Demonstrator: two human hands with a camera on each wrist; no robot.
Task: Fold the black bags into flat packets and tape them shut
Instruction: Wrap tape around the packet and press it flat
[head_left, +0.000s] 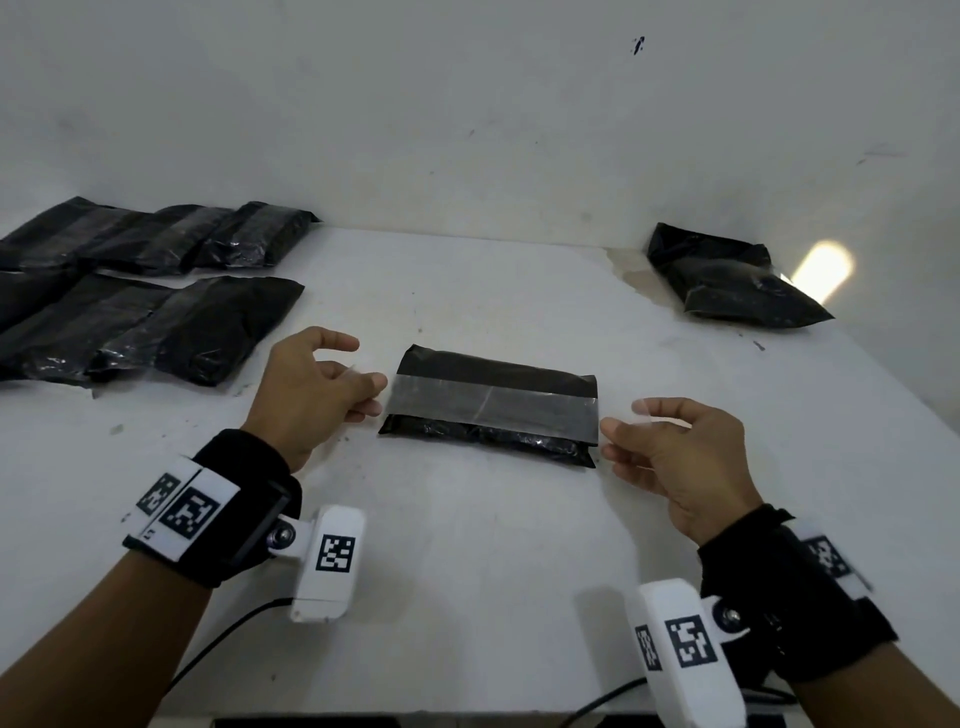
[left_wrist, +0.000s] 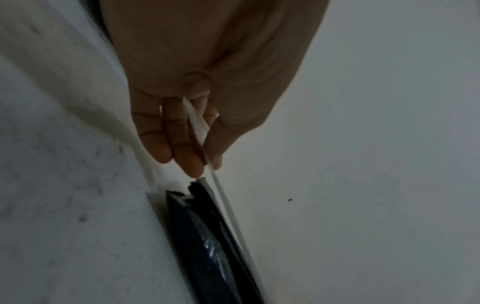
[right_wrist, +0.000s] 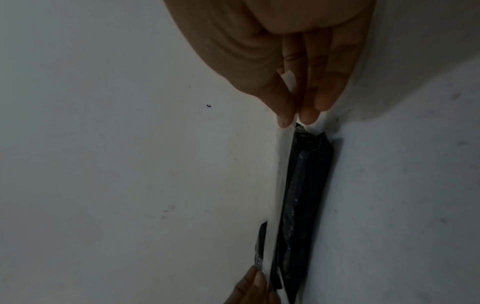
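Pinching tape (head_left: 493, 408) ends — both hands (head_left: 311, 395).

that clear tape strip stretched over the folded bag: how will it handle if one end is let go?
Tape looks thin and floppy; likely sags once the left hand or right hand releases. Probably sticks to the bag on contact, so hard to reposition.

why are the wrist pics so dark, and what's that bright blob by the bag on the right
Head view: evenly lit, with a glare patch on the wall beside the far-right bag. Left wrist view: dim, the table smeared by blur. Right wrist view: dim, grainy, soft.
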